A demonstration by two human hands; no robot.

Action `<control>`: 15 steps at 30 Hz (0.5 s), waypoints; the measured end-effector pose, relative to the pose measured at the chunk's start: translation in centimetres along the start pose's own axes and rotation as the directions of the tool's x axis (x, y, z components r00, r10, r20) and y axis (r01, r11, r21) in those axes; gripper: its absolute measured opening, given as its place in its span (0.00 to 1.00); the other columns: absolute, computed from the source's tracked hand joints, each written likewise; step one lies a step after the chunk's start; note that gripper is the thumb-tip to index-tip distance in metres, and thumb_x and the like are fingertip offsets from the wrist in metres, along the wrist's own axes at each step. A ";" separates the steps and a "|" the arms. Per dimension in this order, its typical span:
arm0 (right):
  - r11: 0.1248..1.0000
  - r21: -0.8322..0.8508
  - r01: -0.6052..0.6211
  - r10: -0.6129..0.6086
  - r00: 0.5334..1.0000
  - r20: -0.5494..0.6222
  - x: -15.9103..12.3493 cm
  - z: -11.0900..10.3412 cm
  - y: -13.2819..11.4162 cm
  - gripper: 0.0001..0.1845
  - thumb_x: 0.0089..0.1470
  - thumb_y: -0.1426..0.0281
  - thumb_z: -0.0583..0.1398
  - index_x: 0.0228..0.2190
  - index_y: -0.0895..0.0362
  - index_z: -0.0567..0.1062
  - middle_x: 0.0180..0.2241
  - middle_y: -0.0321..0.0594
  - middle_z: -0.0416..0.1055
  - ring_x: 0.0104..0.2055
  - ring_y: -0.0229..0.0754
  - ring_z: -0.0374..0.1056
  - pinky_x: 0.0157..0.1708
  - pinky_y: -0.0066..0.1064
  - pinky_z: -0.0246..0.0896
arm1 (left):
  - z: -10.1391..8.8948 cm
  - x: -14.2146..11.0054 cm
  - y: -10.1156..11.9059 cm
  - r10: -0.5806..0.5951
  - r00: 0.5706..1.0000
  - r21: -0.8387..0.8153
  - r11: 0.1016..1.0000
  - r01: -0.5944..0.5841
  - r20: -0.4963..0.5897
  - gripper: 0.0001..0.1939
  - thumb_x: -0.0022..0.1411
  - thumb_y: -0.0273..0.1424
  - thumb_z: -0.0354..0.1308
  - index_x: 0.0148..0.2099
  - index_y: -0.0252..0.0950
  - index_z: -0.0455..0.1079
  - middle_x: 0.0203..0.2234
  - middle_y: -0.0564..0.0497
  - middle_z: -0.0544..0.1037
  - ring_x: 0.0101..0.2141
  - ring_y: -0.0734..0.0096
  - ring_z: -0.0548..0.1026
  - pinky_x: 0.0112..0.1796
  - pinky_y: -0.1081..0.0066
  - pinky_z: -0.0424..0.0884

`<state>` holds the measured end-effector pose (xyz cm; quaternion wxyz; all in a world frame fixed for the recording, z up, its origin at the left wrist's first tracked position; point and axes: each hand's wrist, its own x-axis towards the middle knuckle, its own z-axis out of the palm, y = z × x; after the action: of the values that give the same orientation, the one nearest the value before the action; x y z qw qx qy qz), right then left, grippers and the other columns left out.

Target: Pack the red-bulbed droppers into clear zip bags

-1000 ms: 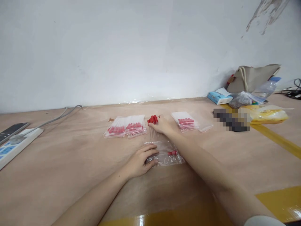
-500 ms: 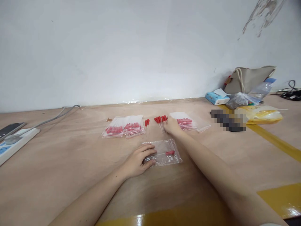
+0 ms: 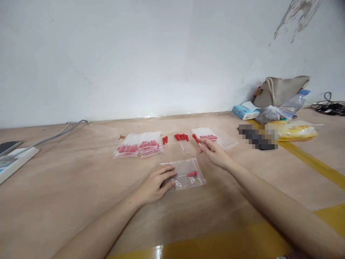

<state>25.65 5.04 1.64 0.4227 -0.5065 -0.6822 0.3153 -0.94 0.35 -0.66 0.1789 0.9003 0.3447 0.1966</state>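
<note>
My right hand (image 3: 211, 150) pinches a dropper (image 3: 196, 138), its red rubber bulb pointing up and left. My left hand (image 3: 159, 181) lies with fingers apart on the left end of a clear zip bag (image 3: 185, 184). Inside that bag lies one dropper with a red bulb (image 3: 192, 174); its thin tube runs left toward my fingers. Beyond the bag, a row of several loose droppers (image 3: 182, 137) rests on the table, with two more droppers (image 3: 165, 140) to their left.
Stacked bags of droppers (image 3: 149, 145) and another such stack (image 3: 126, 148) lie at the left. A third stack (image 3: 208, 138) sits behind my right hand. Farther right are a tissue pack (image 3: 245, 110), a yellow package (image 3: 298, 132) and a grey bag (image 3: 288, 91). A power strip (image 3: 20, 163) is far left.
My right hand has drawn one dropper out of the row and moved it to the right, lifting it. My left hand stays on the bag. The view has shifted slightly.
</note>
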 end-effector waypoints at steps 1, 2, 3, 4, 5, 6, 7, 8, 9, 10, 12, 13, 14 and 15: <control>0.994 0.105 -0.037 0.038 0.999 -0.010 -0.7 -0.3 0.3 0.18 0.50 0.65 0.54 0.44 0.56 0.63 0.24 0.34 0.68 0.24 0.36 0.64 0.25 0.28 0.60 | 0.0 0.0 0.0 0.003 1.000 0.007 1.000 -0.003 0.003 0.17 0.64 0.34 0.47 0.55 0.41 0.63 0.54 0.49 0.63 0.54 0.63 0.60 0.53 0.59 0.60; 0.976 0.202 -0.079 0.085 0.996 -0.023 -1.4 -0.4 0.6 0.21 0.48 0.64 0.56 0.45 0.55 0.60 0.24 0.33 0.68 0.21 0.35 0.63 0.22 0.27 0.59 | -0.1 0.0 0.0 0.009 1.000 0.013 1.000 -0.009 0.006 0.17 0.64 0.33 0.47 0.55 0.42 0.62 0.54 0.49 0.63 0.54 0.63 0.60 0.53 0.59 0.60; 0.950 0.290 -0.120 0.139 0.989 -0.046 -2.0 -0.5 0.9 0.26 0.46 0.63 0.58 0.46 0.54 0.58 0.24 0.32 0.68 0.19 0.34 0.62 0.19 0.26 0.58 | -0.1 0.0 0.1 0.016 1.000 0.018 1.000 -0.016 0.008 0.17 0.64 0.33 0.48 0.55 0.42 0.62 0.54 0.49 0.63 0.54 0.62 0.60 0.53 0.59 0.60; 0.918 0.366 -0.153 0.195 0.978 -0.080 -2.4 -0.4 1.1 0.29 0.44 0.63 0.59 0.47 0.53 0.55 0.24 0.31 0.67 0.18 0.34 0.62 0.17 0.25 0.58 | -0.1 0.0 0.1 0.025 1.000 0.021 0.999 -0.025 0.008 0.18 0.63 0.33 0.48 0.55 0.42 0.62 0.54 0.49 0.63 0.54 0.62 0.60 0.53 0.58 0.60; 0.887 0.429 -0.171 0.246 0.961 -0.124 -2.8 -0.2 1.3 0.32 0.43 0.62 0.60 0.48 0.53 0.53 0.23 0.30 0.67 0.18 0.34 0.63 0.16 0.25 0.58 | -0.2 0.1 0.1 0.033 0.999 0.022 0.999 -0.033 0.005 0.18 0.63 0.33 0.49 0.55 0.42 0.62 0.54 0.48 0.63 0.54 0.62 0.61 0.53 0.58 0.60; 0.859 0.479 -0.178 0.290 0.942 -0.170 -3.0 0.0 1.4 0.34 0.42 0.62 0.61 0.48 0.53 0.52 0.22 0.29 0.67 0.18 0.34 0.63 0.16 0.25 0.59 | -0.1 0.1 0.1 0.040 0.999 0.023 0.999 -0.040 0.004 0.19 0.62 0.33 0.49 0.55 0.41 0.62 0.54 0.48 0.63 0.54 0.62 0.61 0.53 0.58 0.60; 0.837 0.518 -0.177 0.325 0.922 -0.210 -3.2 0.2 1.6 0.35 0.41 0.62 0.62 0.48 0.53 0.51 0.22 0.28 0.67 0.17 0.35 0.64 0.15 0.25 0.60 | -0.1 0.1 0.1 0.041 0.999 0.025 0.999 -0.041 0.003 0.19 0.62 0.33 0.49 0.56 0.41 0.61 0.54 0.48 0.63 0.54 0.62 0.61 0.53 0.58 0.60; 0.819 0.548 -0.170 0.349 0.906 -0.241 -3.3 0.4 1.7 0.36 0.40 0.61 0.62 0.47 0.52 0.50 0.21 0.27 0.67 0.17 0.35 0.64 0.15 0.26 0.60 | -0.1 0.1 0.1 0.038 0.999 0.028 0.999 -0.038 0.004 0.19 0.63 0.33 0.49 0.56 0.41 0.61 0.54 0.48 0.63 0.54 0.62 0.61 0.53 0.58 0.59; 0.805 0.571 -0.164 0.363 0.896 -0.255 -3.3 0.6 1.8 0.36 0.39 0.61 0.63 0.46 0.52 0.49 0.21 0.26 0.67 0.17 0.35 0.65 0.15 0.26 0.61 | 0.0 0.1 0.1 0.034 0.999 0.030 0.999 -0.034 0.006 0.19 0.63 0.33 0.49 0.56 0.41 0.61 0.54 0.48 0.63 0.54 0.62 0.61 0.53 0.59 0.59; 0.790 0.590 -0.164 0.372 0.893 -0.251 -3.3 0.8 1.9 0.35 0.39 0.61 0.63 0.45 0.52 0.50 0.21 0.26 0.67 0.17 0.36 0.66 0.16 0.26 0.62 | 0.0 0.1 0.1 0.029 1.000 0.032 0.999 -0.029 0.009 0.19 0.63 0.33 0.49 0.56 0.41 0.61 0.54 0.48 0.63 0.54 0.62 0.60 0.53 0.59 0.59; 0.751 0.634 -0.183 0.393 0.896 -0.207 -3.4 1.2 2.0 0.30 0.41 0.58 0.62 0.41 0.51 0.51 0.21 0.26 0.67 0.18 0.37 0.67 0.17 0.27 0.63 | 0.1 0.0 0.1 0.018 1.000 0.033 0.999 -0.018 0.015 0.19 0.63 0.34 0.49 0.56 0.41 0.61 0.55 0.48 0.62 0.54 0.63 0.60 0.53 0.60 0.59; 0.726 0.658 -0.200 0.405 0.898 -0.174 -3.5 1.4 1.9 0.27 0.43 0.57 0.60 0.39 0.51 0.52 0.21 0.27 0.68 0.19 0.37 0.68 0.18 0.27 0.64 | 0.1 0.0 0.1 0.014 1.000 0.032 0.999 -0.014 0.017 0.19 0.62 0.34 0.49 0.56 0.41 0.61 0.55 0.48 0.62 0.54 0.63 0.60 0.53 0.60 0.59; 0.696 0.683 -0.220 0.415 0.900 -0.133 -3.5 1.6 1.9 0.24 0.44 0.55 0.59 0.36 0.51 0.53 0.21 0.28 0.68 0.20 0.38 0.68 0.19 0.28 0.64 | 0.0 0.0 0.2 0.011 1.000 0.029 1.000 -0.011 0.017 0.20 0.62 0.34 0.50 0.57 0.41 0.60 0.55 0.48 0.62 0.54 0.63 0.60 0.53 0.60 0.59; 0.665 0.706 -0.244 0.420 0.904 -0.083 -3.6 1.7 1.8 0.22 0.45 0.54 0.57 0.34 0.51 0.54 0.21 0.29 0.69 0.21 0.38 0.69 0.21 0.30 0.65 | 0.0 0.0 0.3 0.008 1.000 0.027 1.000 -0.008 0.014 0.21 0.62 0.35 0.50 0.57 0.41 0.58 0.55 0.48 0.62 0.54 0.63 0.60 0.53 0.60 0.58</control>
<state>25.37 2.09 -1.62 0.5919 -0.4665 -0.3578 0.5514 -0.77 0.16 -0.51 0.1684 0.9054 0.3423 0.1862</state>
